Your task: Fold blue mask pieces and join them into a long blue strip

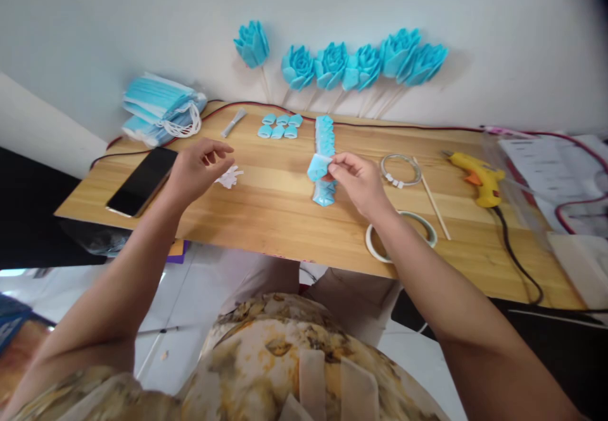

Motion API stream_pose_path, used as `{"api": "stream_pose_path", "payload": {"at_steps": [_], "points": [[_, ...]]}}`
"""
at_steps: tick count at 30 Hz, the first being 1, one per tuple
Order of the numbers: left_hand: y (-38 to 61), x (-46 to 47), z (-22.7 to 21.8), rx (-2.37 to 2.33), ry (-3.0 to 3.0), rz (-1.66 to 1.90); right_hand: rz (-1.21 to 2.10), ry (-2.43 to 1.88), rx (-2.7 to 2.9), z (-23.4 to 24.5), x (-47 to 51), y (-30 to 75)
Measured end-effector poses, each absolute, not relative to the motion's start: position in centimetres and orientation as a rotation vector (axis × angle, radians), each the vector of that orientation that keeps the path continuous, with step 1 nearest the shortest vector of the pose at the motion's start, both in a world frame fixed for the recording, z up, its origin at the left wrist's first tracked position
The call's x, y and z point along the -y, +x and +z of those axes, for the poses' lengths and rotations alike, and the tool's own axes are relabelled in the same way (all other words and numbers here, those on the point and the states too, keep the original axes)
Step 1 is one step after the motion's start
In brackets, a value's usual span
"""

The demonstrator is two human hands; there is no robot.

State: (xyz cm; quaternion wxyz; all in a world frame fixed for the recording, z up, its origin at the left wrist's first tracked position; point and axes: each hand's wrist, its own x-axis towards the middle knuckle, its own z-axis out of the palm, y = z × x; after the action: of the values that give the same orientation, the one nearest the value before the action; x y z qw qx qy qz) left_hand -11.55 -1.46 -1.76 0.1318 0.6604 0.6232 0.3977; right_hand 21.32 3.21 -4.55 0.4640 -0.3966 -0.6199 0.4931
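Head view: six flowers (331, 65) look done; petal row (325, 137) and small petals (277, 132) await use. Your right hand (357, 183) pinches a petal (318, 167) over the row; left hand (197, 166) half-open, seemingly empty, near strips (230, 178).

Petal row (325, 133) — phone (141, 182) left, glue gun (483, 180) right

Matt cloth-like petal (318, 167); smooth wooden tabletop (266, 202)
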Motion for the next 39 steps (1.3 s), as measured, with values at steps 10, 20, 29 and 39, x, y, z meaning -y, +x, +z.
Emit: {"api": "stream_pose_path", "payload": {"at_steps": [10,20,29,39], "points": [[-0.6,-0.5,0.4,-1.342,1.971,0.875,1.036,-1.048,1.852,-3.5,-2.2,21.6],[1.9,-1.6,0.2,-1.314,1.767,1.035,1.421,-0.915,1.493,-2.8,-2.8,22.2],[3.0,-1.4,-0.2,-1.207,1.599,1.251,1.352,-1.003,1.615,-1.1,-4.2,22.8],[1.3,-0.7,-2.5,-1.257,2.046,0.750,1.281,-1.094,2.189,-0.7,-1.1,26.9]]}}
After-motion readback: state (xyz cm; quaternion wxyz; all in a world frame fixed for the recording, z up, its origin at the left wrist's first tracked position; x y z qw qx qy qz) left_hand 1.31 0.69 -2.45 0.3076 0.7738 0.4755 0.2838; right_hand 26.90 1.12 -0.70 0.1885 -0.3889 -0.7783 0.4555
